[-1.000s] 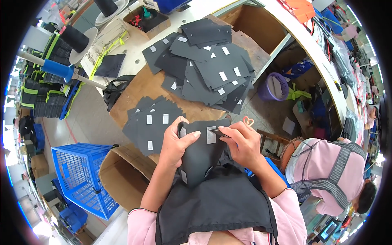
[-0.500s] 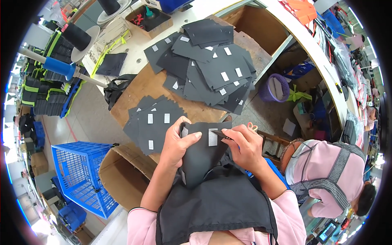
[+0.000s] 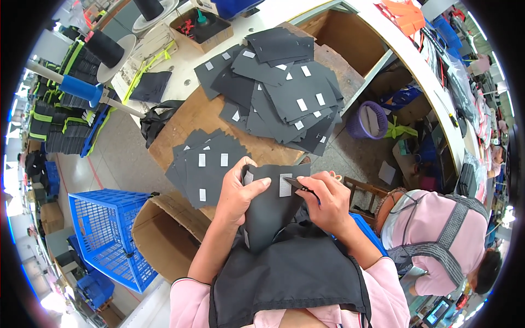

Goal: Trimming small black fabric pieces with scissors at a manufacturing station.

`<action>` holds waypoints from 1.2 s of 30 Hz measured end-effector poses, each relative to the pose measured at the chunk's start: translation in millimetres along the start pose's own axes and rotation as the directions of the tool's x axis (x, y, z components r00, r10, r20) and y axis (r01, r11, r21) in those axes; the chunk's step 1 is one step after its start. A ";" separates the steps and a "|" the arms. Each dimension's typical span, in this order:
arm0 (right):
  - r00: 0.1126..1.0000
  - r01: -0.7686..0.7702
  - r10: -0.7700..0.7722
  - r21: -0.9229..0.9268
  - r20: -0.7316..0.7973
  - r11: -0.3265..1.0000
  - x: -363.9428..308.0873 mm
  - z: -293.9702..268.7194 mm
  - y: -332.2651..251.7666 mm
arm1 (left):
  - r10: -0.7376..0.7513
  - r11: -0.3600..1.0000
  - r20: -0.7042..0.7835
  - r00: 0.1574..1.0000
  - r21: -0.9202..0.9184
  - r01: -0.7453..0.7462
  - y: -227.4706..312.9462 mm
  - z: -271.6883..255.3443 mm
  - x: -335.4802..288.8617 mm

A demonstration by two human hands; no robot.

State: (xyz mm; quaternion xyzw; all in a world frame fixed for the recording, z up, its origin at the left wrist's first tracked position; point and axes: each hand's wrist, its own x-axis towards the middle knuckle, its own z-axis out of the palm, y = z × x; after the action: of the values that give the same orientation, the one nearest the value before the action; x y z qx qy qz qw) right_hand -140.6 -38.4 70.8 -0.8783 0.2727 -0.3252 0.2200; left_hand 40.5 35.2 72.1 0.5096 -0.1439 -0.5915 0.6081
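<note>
My left hand (image 3: 240,190) grips a dark grey fabric piece (image 3: 268,213) at its upper left edge, thumb on top. The piece hangs curved over my lap, against the black apron (image 3: 290,273). On its upper right sits a white label patch (image 3: 285,186). My right hand (image 3: 330,198) is closed around small black pointed snips (image 3: 296,184), their tip at the patch's upper right edge. A cream-orange loop (image 3: 334,175) shows behind the right fingers; I cannot tell whether it belongs to the snips.
A small stack of grey pieces with white patches (image 3: 210,172) lies left on the wooden board (image 3: 178,123); a larger pile (image 3: 290,90) lies farther back. Left are an open cardboard box (image 3: 164,235) and a blue crate (image 3: 109,235). A person in pink (image 3: 437,229) is at right.
The snips' tip has shifted slightly on the patch, and more of their black body shows as my right fingers have moved a little. My left hand keeps its grip.
</note>
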 end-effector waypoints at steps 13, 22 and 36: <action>0.899 -0.360 0.435 0.478 -0.052 0.802 -5.6 14.8 18.3 | 0.085 0.996 -0.169 0.982 -0.022 -0.090 6.3 2.6 1.6; 0.496 -0.632 0.408 0.640 0.767 -0.437 -13.2 29.6 8.5 | 0.327 0.870 -0.376 0.867 -0.239 -0.432 -14.3 1.8 11.3; 0.895 -0.443 0.252 0.673 0.368 0.592 40.1 12.5 12.8 | 0.123 0.537 0.305 0.944 0.780 -0.322 20.0 5.0 5.6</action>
State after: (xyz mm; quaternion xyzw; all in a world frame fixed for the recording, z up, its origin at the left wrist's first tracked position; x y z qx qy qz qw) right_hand -110.7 -70.4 73.1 -0.6719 0.2554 -0.2519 0.6479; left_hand 49.6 23.7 87.7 0.6436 -0.5300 -0.4247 0.3528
